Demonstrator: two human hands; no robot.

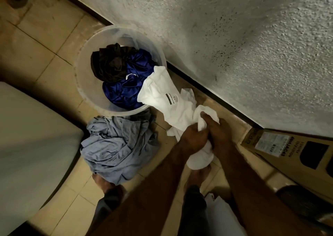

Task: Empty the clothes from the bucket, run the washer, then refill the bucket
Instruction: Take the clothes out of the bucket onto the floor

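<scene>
Both hands fisted tight on one end of the white cotton garment (162,95): left hand (193,138) and right hand (219,132) side by side, cloth bunched between them. Its far end drapes over the rim of the translucent round plastic bucket (82,84), which holds a shiny blue garment (129,84) and a dark brown one (108,62). Risks: the loose tail drags on the tiled floor (36,37), or feet snag the crumpled grey-blue cloth (115,145) just beside the bucket. Only a corner of the white washer (27,127) shows, lid and controls out of frame; bucket bottom hidden under clothes
</scene>
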